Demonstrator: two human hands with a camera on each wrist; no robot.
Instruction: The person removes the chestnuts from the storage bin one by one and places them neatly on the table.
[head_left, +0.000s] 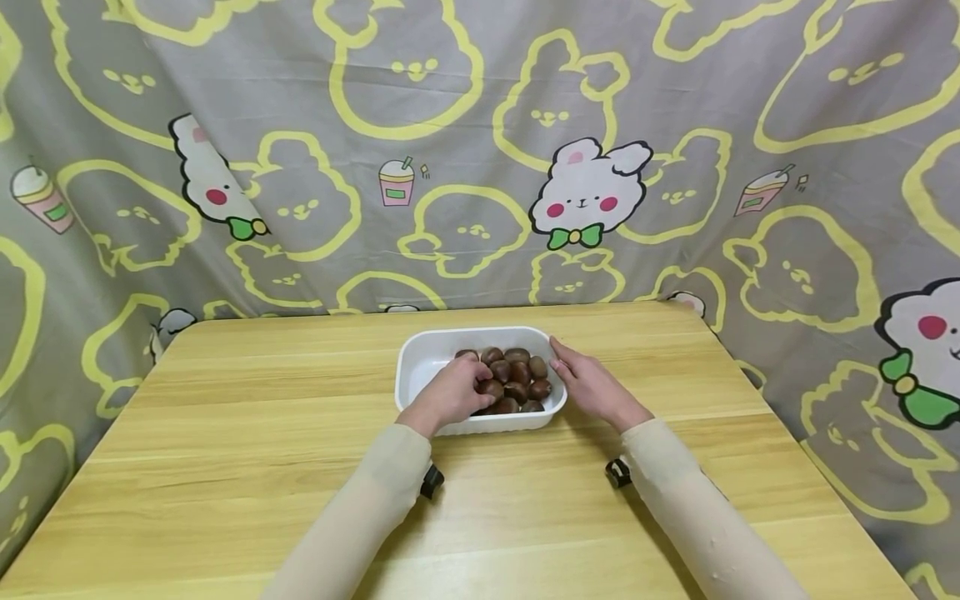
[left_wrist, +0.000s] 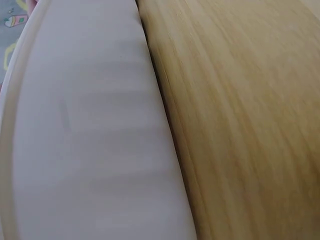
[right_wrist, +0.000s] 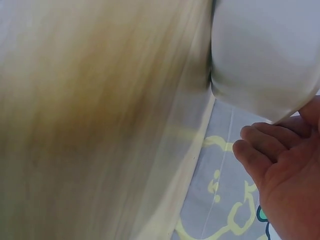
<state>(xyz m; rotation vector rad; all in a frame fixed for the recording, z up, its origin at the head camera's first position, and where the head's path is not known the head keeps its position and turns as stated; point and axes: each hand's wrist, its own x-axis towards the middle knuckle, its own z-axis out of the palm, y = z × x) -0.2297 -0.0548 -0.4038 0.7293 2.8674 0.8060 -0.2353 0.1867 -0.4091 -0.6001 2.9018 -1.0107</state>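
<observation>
Glossy brown chestnuts [head_left: 520, 372] are heaped in the right part of a white dish [head_left: 420, 350] with rounded corners. My left hand [head_left: 453, 387] reaches in over the near left side, thumb and fingers around one chestnut [head_left: 491, 390] at the heap's left edge. At the dish's right end, my right hand [head_left: 592, 387] holds the rim, its thumb at the edge and its fingers along the outside. In the right wrist view the fingers of that hand [right_wrist: 285, 165] lie against the dish corner [right_wrist: 265, 65]. Only the dish's ribbed outer wall [left_wrist: 100, 125] fills the left wrist view's left half.
The dish stands on a wood-grain table [head_left: 247, 433] toward its far edge. Behind and at both sides hangs a grey curtain [head_left: 450, 83] with yellow outlines and cartoon animals. Black straps [head_left: 432, 482] show at the wrists, below the beige sleeves [head_left: 360, 508].
</observation>
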